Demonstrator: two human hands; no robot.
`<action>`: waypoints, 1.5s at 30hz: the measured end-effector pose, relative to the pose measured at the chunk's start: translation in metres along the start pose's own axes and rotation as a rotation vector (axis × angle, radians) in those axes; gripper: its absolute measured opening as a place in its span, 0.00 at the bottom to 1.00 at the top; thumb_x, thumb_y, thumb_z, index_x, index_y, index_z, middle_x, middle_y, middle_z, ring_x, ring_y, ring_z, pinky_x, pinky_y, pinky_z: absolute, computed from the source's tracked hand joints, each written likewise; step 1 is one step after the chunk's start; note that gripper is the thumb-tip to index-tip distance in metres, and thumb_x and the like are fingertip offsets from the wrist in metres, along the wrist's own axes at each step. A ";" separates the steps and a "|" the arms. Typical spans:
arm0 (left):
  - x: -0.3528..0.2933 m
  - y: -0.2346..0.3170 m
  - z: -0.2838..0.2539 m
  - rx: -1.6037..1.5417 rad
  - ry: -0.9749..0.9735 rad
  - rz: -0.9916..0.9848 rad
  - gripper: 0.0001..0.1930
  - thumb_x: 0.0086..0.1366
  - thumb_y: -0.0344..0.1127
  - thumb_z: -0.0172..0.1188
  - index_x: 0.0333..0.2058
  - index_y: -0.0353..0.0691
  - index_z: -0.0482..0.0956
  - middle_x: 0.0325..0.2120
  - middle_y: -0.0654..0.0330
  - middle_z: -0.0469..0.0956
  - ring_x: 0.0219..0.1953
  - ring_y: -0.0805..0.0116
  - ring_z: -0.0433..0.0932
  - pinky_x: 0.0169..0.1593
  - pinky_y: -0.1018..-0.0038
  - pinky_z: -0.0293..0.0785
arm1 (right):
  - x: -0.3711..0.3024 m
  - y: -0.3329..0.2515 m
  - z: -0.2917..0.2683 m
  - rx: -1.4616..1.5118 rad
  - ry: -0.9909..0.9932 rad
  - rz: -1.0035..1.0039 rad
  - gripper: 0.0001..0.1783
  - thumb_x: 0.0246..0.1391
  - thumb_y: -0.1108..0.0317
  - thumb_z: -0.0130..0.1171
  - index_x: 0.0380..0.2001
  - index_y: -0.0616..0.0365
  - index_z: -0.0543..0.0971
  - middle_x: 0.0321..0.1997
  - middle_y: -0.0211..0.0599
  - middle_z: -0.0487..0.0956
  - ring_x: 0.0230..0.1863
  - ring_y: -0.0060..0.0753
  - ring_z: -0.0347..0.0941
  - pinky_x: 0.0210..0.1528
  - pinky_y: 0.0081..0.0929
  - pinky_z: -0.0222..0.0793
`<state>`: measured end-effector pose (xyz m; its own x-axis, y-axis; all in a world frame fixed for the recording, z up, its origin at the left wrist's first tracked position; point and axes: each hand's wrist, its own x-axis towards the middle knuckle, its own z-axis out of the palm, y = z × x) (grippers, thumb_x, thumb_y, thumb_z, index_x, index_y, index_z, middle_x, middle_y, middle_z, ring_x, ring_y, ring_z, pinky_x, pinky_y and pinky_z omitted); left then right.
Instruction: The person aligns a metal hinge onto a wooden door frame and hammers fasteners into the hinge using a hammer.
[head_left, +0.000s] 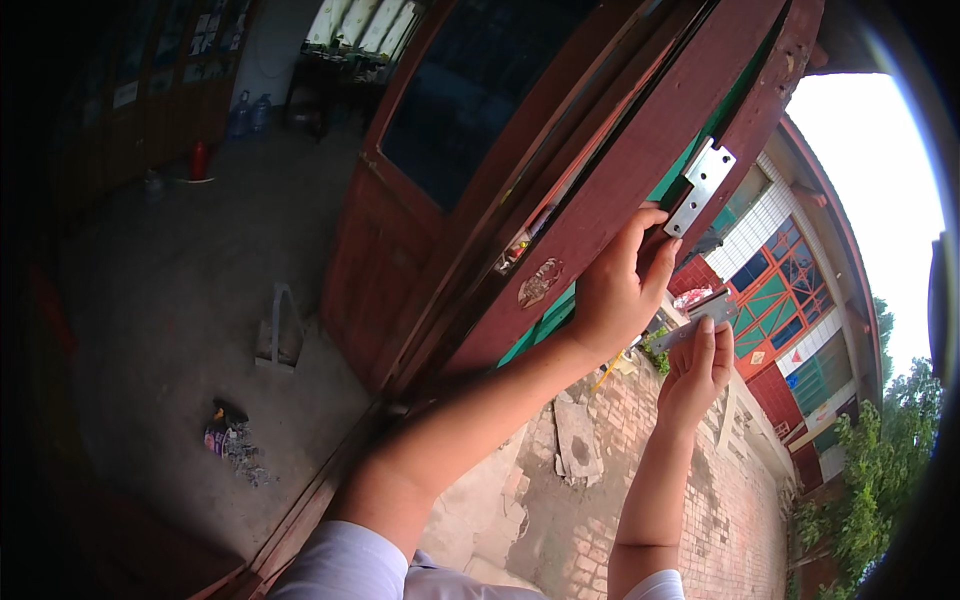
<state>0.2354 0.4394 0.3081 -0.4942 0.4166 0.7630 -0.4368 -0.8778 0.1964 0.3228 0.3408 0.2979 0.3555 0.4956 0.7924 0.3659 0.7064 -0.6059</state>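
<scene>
plate (701, 183) of shiny, drilled metal is pinched by left hand (622, 292); right hand (694, 376) grasps a duller strip (683, 332).

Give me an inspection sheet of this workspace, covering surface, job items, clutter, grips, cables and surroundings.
Surface: upright red-brown wood, with a pale rough patch.
Job items: upper metal plate, with holes, against the wood; lower metal plate, apart from it.
Clutter: crumpled package beside scattered bits, and a grey handled object, on the indoor floor.
Grips: left hand has thumb and finger on the upper metal plate's lower end; right hand holds the lower metal plate.
Cables: nothing seen near the hands.
Surroundings: dim room left; brick-paved yard, building and greenery right.
</scene>
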 end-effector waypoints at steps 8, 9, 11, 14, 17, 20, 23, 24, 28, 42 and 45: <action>-0.002 -0.001 0.000 0.102 -0.043 0.030 0.14 0.62 0.32 0.59 0.44 0.36 0.71 0.40 0.53 0.77 0.39 0.56 0.79 0.42 0.69 0.74 | 0.002 -0.008 -0.006 0.072 -0.058 0.003 0.06 0.64 0.68 0.50 0.32 0.56 0.71 0.20 0.17 0.63 0.16 0.07 0.48 0.17 0.13 0.40; -0.002 -0.002 0.000 0.110 -0.035 0.046 0.14 0.61 0.32 0.60 0.44 0.35 0.71 0.40 0.53 0.77 0.39 0.56 0.79 0.41 0.69 0.74 | 0.004 -0.010 -0.001 0.088 -0.062 0.044 0.06 0.64 0.68 0.50 0.31 0.56 0.71 0.20 0.17 0.63 0.16 0.07 0.47 0.17 0.13 0.40; -0.001 -0.001 0.000 0.114 -0.030 0.064 0.14 0.61 0.31 0.60 0.44 0.35 0.71 0.39 0.53 0.77 0.39 0.56 0.79 0.41 0.69 0.74 | 0.001 -0.012 0.004 0.105 -0.062 0.081 0.06 0.64 0.68 0.50 0.31 0.56 0.71 0.20 0.17 0.63 0.16 0.07 0.47 0.17 0.14 0.40; 0.000 -0.001 0.002 0.089 -0.045 0.039 0.15 0.60 0.31 0.60 0.44 0.35 0.70 0.39 0.52 0.77 0.40 0.55 0.78 0.43 0.68 0.73 | -0.005 -0.010 0.002 0.111 -0.141 0.131 0.08 0.64 0.68 0.50 0.29 0.54 0.69 0.18 0.17 0.62 0.15 0.08 0.48 0.18 0.14 0.40; -0.001 -0.001 0.003 0.079 -0.053 0.046 0.14 0.60 0.30 0.60 0.44 0.34 0.70 0.40 0.51 0.76 0.42 0.55 0.77 0.45 0.68 0.72 | -0.008 -0.006 0.001 0.099 -0.139 0.120 0.08 0.64 0.68 0.50 0.28 0.54 0.69 0.18 0.17 0.62 0.15 0.08 0.48 0.17 0.14 0.40; -0.002 -0.002 0.002 0.086 -0.057 0.048 0.14 0.60 0.29 0.59 0.44 0.34 0.70 0.41 0.50 0.76 0.43 0.54 0.77 0.46 0.68 0.72 | -0.005 -0.007 0.000 0.076 -0.134 0.092 0.08 0.64 0.67 0.50 0.28 0.54 0.69 0.18 0.17 0.62 0.16 0.08 0.48 0.18 0.14 0.40; -0.001 -0.004 0.003 0.065 -0.039 0.079 0.12 0.60 0.28 0.59 0.42 0.34 0.70 0.40 0.49 0.75 0.41 0.53 0.77 0.44 0.67 0.72 | 0.001 -0.016 0.005 0.062 -0.111 0.099 0.08 0.63 0.67 0.51 0.29 0.55 0.69 0.18 0.17 0.62 0.16 0.08 0.48 0.18 0.14 0.40; -0.001 -0.005 0.003 0.047 -0.064 0.058 0.12 0.60 0.28 0.60 0.42 0.34 0.70 0.41 0.50 0.75 0.44 0.56 0.75 0.48 0.68 0.69 | 0.003 -0.018 0.006 0.067 -0.123 0.102 0.08 0.63 0.67 0.51 0.29 0.55 0.69 0.18 0.17 0.62 0.16 0.08 0.48 0.18 0.14 0.40; -0.001 -0.002 0.001 0.043 -0.106 0.027 0.11 0.60 0.27 0.60 0.40 0.34 0.70 0.43 0.51 0.74 0.47 0.60 0.73 0.52 0.68 0.67 | 0.010 -0.025 0.011 0.067 -0.143 0.119 0.09 0.63 0.67 0.52 0.28 0.56 0.70 0.17 0.16 0.61 0.16 0.07 0.47 0.18 0.14 0.40; -0.035 0.043 -0.040 0.211 -0.290 0.054 0.12 0.64 0.28 0.53 0.45 0.31 0.71 0.50 0.47 0.70 0.51 0.55 0.71 0.54 0.65 0.66 | -0.006 -0.015 -0.004 0.071 -0.319 0.194 0.06 0.61 0.69 0.55 0.30 0.57 0.74 0.24 0.15 0.69 0.24 0.07 0.57 0.25 0.11 0.50; -0.039 0.054 -0.042 0.232 -0.304 0.070 0.10 0.63 0.27 0.55 0.43 0.32 0.73 0.43 0.52 0.73 0.45 0.63 0.73 0.50 0.71 0.68 | -0.020 -0.010 0.001 -0.032 -0.333 0.122 0.05 0.61 0.70 0.55 0.33 0.61 0.76 0.24 0.17 0.70 0.25 0.08 0.59 0.26 0.12 0.52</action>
<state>0.1997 0.3850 0.2629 -0.2565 0.2949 0.9204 -0.2111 -0.9464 0.2444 0.3111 0.3241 0.2885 0.1005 0.7167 0.6901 0.3670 0.6181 -0.6952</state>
